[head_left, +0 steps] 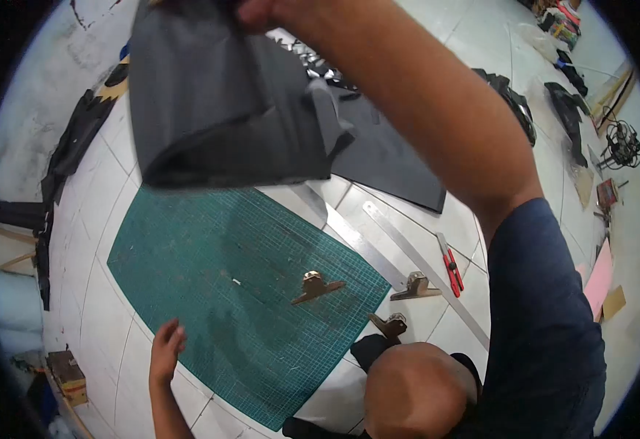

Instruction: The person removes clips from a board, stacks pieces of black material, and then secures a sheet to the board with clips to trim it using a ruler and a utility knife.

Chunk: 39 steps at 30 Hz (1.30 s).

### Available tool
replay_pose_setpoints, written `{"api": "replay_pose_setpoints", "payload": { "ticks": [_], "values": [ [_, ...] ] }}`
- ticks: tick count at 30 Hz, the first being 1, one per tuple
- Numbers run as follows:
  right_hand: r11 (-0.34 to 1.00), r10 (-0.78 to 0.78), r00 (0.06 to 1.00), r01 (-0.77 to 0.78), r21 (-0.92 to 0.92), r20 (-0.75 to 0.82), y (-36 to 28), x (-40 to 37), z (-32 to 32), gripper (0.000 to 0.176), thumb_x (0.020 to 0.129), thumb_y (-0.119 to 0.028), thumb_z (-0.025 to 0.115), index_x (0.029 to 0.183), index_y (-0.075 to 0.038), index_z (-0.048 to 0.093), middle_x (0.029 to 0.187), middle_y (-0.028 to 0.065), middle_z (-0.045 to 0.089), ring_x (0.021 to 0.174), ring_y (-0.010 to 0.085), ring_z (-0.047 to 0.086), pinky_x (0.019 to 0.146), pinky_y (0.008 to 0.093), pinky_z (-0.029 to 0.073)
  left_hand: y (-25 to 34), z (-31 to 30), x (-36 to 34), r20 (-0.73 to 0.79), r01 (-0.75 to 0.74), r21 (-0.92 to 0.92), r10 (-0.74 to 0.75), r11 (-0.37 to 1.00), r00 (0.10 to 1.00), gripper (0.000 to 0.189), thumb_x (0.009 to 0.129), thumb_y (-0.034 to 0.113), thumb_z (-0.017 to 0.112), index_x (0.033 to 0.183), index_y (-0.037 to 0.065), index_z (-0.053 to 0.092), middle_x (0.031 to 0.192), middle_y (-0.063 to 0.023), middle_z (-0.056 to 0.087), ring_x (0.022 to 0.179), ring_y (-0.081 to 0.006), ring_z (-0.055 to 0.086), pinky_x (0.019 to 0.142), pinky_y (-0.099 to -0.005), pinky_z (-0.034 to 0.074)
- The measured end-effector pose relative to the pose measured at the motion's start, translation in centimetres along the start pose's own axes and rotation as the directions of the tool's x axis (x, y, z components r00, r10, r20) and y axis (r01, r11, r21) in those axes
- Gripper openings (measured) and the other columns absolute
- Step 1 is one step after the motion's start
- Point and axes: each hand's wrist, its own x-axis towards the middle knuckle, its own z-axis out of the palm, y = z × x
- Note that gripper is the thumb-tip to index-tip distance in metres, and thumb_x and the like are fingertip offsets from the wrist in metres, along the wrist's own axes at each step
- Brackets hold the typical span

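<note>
My right hand (258, 13), cut off by the top edge, is closed on a large black sheet (203, 80) of flexible material. The sheet hangs folded over, its lower edge curling above the far end of a green cutting mat (210, 234). Beside the mat's left edge is my left hand (166, 350), holding nothing, with its fingers slightly bent and apart. A metal bulldog clip (318, 287) rests on the mat, and two more, one clip (413, 287) and another clip (389, 325), lie off its right corner.
A wide metal ruler (364, 245) partly overlaps the mat; a longer ruler (426, 274) lies beside it. Right of them is a red utility knife (451, 267). Another black sheet (393, 157) lies on the white tiles, with shiny scraps (305, 57) behind. My knee (415, 395) is near.
</note>
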Motion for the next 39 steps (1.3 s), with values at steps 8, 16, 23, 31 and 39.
{"api": "replay_pose_setpoints", "payload": {
  "ticks": [8,16,23,31,39],
  "values": [
    [0.951,-0.079,0.96,-0.008,0.309,0.267,5.7,0.8,10.8,0.027,0.084,-0.005,0.065,0.102,0.014,0.06,0.092,0.0226,0.07,0.081,0.0298,0.072,0.076,0.0448,0.062,-2.7,5.4,8.8,-0.025,-0.082,-0.841,0.113,0.535,0.993,0.058,0.101,0.047,0.048,0.142,0.006,0.047,0.131,-0.0151,0.059,0.113,-0.0314,0.06,0.098,-0.0468,0.047],
    [0.887,-0.021,0.899,-0.186,0.423,0.438,14.0,0.9,13.6,0.049,0.075,0.0,0.071,0.117,0.012,0.048,0.101,0.0259,0.063,0.083,0.034,0.07,0.073,0.0469,0.063,-17.6,0.6,8.0,-0.187,-0.197,-0.958,0.065,0.208,0.98,0.042,0.099,0.039,0.052,0.124,0.008,0.061,0.124,-0.0136,0.065,0.113,-0.0317,0.062,0.094,-0.0481,0.052],
    [0.917,0.302,0.828,-0.388,0.093,0.473,26.5,4.0,8.0,0.057,0.082,-0.011,0.072,0.131,0.003,0.048,0.115,0.0146,0.062,0.101,0.0217,0.066,0.089,0.0349,0.057,-17.8,1.7,-0.1,-0.264,-0.176,-0.85,-0.113,0.497,0.958,0.061,0.087,0.027,0.07,0.135,-0.004,0.049,0.127,-0.0181,0.061,0.114,-0.0305,0.061,0.098,-0.0425,0.05],
    [0.804,0.592,0.763,-0.534,-0.263,0.259,46.6,2.7,-2.2,0.064,0.084,-0.021,0.073,0.136,0.004,0.046,0.13,0.0224,0.057,0.112,0.0329,0.062,0.099,0.0432,0.052,-21.7,6.1,-2.5,-0.238,-0.052,-0.832,-0.271,0.552,0.932,0.054,0.089,0.015,0.07,0.134,-0.006,0.048,0.123,-0.0158,0.062,0.111,-0.0286,0.061,0.099,-0.0409,0.048],
    [0.263,0.076,0.993,-0.109,-0.959,-0.092,41.7,2.8,-11.5,0.071,0.082,-0.045,0.075,0.135,-0.006,0.051,0.126,0.0203,0.061,0.118,0.0368,0.059,0.095,0.0442,0.048,-21.3,5.3,-2.1,-0.306,0.03,-0.629,-0.283,0.777,0.909,0.08,0.088,0.028,0.073,0.146,-0.009,0.031,0.14,-0.0248,0.048,0.123,-0.0314,0.053,0.105,-0.0383,0.042]
  ]
}}
